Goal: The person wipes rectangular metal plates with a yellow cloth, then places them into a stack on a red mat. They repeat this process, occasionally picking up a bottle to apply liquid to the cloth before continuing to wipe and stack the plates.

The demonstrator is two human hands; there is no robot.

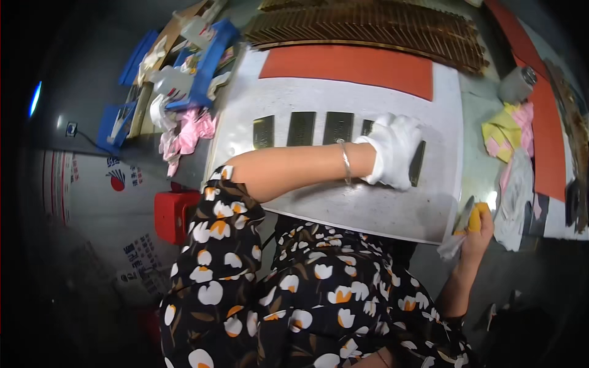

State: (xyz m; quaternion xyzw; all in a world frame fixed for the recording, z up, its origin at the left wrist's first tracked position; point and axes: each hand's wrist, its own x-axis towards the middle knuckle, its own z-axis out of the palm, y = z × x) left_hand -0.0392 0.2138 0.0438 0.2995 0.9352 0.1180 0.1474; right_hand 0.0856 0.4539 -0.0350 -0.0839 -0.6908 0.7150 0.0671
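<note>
My left hand (pixel 392 150), in a white glove, is over the right end of a row of dark flat plates on a white board (pixel 423 211). Its bent fingers seem closed on a dark plate (pixel 418 164), whose edge sticks out on the right. Another plate (pixel 367 127) is partly hidden behind the glove. Farther left lie three more plates (pixel 338 127). My right hand (pixel 477 226) is off the board's right side, with yellow covers on its fingertips. It is closed on a narrow grey flat piece (pixel 467 211), and a pale wrap (pixel 452 245) hangs below it.
An orange-red mat (pixel 350 67) lies across the board's far part, with a ribbed brown rack (pixel 368 30) behind it. Blue trays (pixel 211 67) with bottles and pink cloths (pixel 195 126) stand at left. A grey bottle (pixel 516 84) and a yellow cloth (pixel 503 132) sit at right.
</note>
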